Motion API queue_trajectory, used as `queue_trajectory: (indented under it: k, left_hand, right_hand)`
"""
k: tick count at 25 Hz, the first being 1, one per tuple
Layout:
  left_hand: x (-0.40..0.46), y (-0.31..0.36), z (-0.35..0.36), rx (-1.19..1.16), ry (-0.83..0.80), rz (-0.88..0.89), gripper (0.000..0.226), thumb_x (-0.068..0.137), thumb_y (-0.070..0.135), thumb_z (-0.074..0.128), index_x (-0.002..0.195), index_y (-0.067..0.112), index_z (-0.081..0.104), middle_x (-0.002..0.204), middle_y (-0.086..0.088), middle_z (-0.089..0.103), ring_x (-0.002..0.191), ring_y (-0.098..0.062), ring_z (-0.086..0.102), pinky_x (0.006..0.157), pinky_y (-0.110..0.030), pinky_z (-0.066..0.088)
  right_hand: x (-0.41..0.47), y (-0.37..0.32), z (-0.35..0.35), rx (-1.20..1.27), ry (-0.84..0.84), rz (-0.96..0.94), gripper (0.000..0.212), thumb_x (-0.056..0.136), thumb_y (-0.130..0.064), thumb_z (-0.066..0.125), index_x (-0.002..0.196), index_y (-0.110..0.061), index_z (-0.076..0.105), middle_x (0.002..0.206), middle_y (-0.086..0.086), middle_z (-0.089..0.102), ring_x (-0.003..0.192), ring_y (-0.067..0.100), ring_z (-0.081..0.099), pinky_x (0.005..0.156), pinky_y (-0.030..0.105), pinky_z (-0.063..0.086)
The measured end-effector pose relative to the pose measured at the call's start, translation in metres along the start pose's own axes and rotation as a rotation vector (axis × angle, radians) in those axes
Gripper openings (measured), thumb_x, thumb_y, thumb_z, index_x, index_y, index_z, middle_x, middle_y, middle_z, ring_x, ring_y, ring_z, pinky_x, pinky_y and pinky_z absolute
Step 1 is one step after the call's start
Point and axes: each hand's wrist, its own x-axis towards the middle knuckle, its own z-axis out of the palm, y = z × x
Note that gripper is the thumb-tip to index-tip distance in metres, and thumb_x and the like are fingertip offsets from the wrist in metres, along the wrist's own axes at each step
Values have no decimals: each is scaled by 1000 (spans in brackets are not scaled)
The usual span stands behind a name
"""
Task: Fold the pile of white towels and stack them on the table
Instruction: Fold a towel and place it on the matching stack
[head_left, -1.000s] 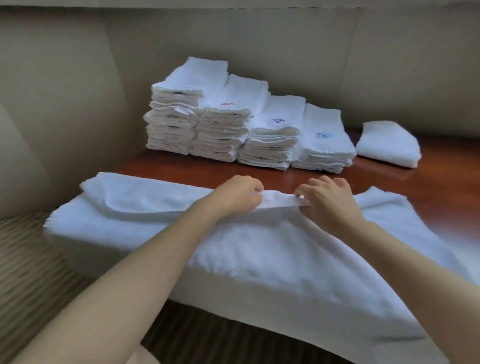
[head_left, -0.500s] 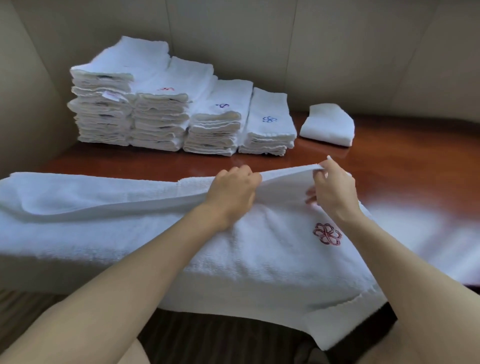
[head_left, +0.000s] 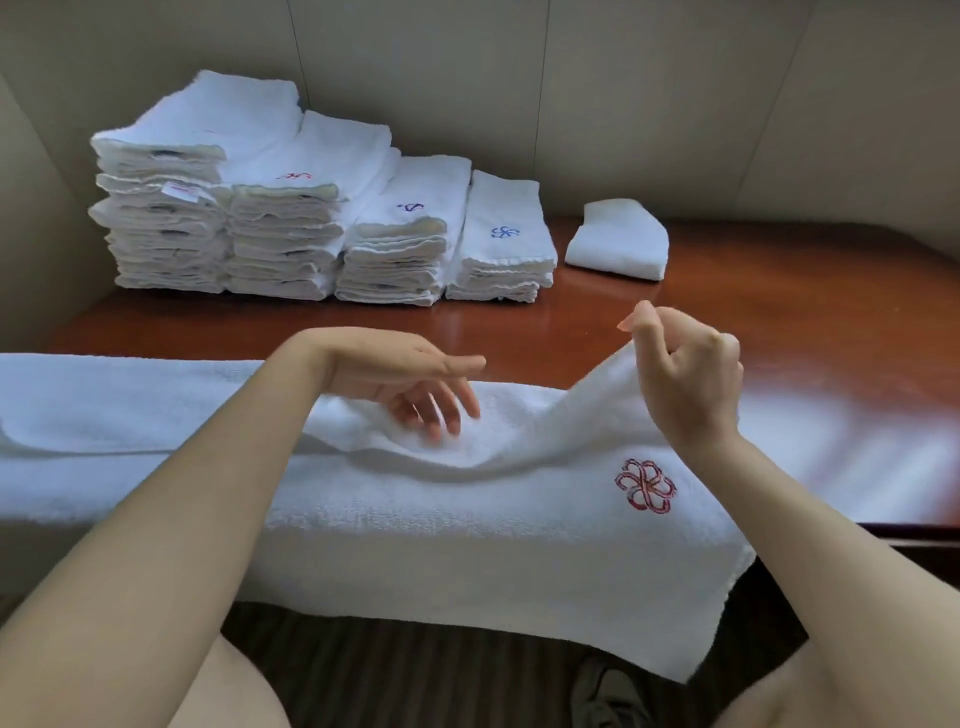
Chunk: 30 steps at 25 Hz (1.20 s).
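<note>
Head view: table (head_left: 779, 291) carrying four stacks (head_left: 311, 218) at back left, one folded piece lying apart. Towel (head_left: 415, 519) lying across near edge, front draping over. Right hand (head_left: 685, 374) pinching and lifting far edge; left hand (head_left: 415, 384) hovering over cloth, fingers spread, holding nothing. Judgement: flattening with left, aligning hems, keeping red emblem (head_left: 644, 486) showing.

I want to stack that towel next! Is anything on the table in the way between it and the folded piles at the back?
Nothing visible is. Between the towel the right hand pinches and the folded stacks lies only bare wooden table. The single folded towel sits off to the right of the stacks.
</note>
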Motion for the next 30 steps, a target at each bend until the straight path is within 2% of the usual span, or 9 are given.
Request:
queue_trajectory:
  k: [4, 7, 9, 12, 15, 18, 24, 27, 30]
  left_hand:
    - [4, -23, -24, 342, 488, -39, 22, 90, 31, 63, 110, 23, 67, 110, 3, 68, 100, -12, 63, 94, -32, 49]
    - [-5, -42, -39, 518, 433, -183, 25, 86, 30, 69, 111, 25, 67, 112, 8, 63, 104, -11, 58, 95, -28, 43]
    - [-11, -48, -43, 478, 385, -227, 22, 81, 38, 72, 101, 29, 68, 103, 10, 63, 96, -9, 58, 90, -29, 44]
    - [-8, -49, -40, 545, 368, -222, 17, 80, 42, 72, 89, 29, 65, 80, 12, 57, 73, -7, 52, 68, -25, 39]
    - [9, -50, -39, 544, 401, -119, 13, 83, 32, 71, 77, 23, 64, 67, 7, 48, 61, -9, 42, 59, -23, 32]
    - [38, -52, -46, 485, 509, -9, 8, 86, 28, 68, 83, 21, 65, 75, 3, 52, 65, -11, 43, 59, -23, 33]
    - [134, -49, -70, 456, 720, 176, 10, 90, 20, 62, 90, 10, 64, 89, -4, 53, 88, -24, 52, 70, -29, 35]
    - [162, -46, -73, 590, 874, 181, 10, 91, 22, 60, 93, 13, 64, 91, -7, 54, 91, -28, 53, 82, -36, 38]
    - [157, -44, -61, 794, 1044, 448, 33, 87, 36, 52, 97, 9, 67, 90, -10, 55, 84, -29, 55, 78, -40, 42]
  right_hand:
    - [13, 7, 2, -103, 32, -36, 51, 93, -40, 38, 66, -5, 64, 52, 3, 53, 57, 25, 52, 51, 26, 33]
    - [28, 19, 11, -281, -449, -211, 22, 92, -31, 55, 94, -15, 70, 101, 4, 69, 100, 26, 58, 81, 38, 48]
    - [34, 14, 8, -390, -904, -176, 36, 88, -36, 61, 122, -23, 60, 127, -1, 57, 115, 21, 52, 96, 39, 44]
    - [38, 1, 3, -509, -1184, -48, 50, 85, -39, 66, 131, -25, 51, 127, -5, 54, 107, 17, 52, 86, 27, 43]
    - [42, 0, 12, -577, -1156, -37, 20, 82, -28, 66, 101, -21, 65, 104, 0, 64, 87, 19, 56, 73, 29, 46]
    - [60, 11, 27, -635, -1009, 45, 3, 84, -25, 61, 83, -22, 61, 93, 2, 62, 87, 25, 56, 87, 40, 42]
    - [103, 52, 67, -792, -591, 141, 29, 90, -8, 46, 112, -21, 59, 111, 7, 54, 110, 30, 46, 105, 52, 25]
    - [119, 79, 83, -767, -418, 142, 27, 91, -12, 48, 115, -17, 58, 120, 10, 50, 115, 29, 43, 101, 47, 29]
    - [129, 92, 81, -620, -337, 275, 29, 90, -12, 54, 119, -13, 49, 126, 15, 42, 117, 33, 38, 94, 44, 35]
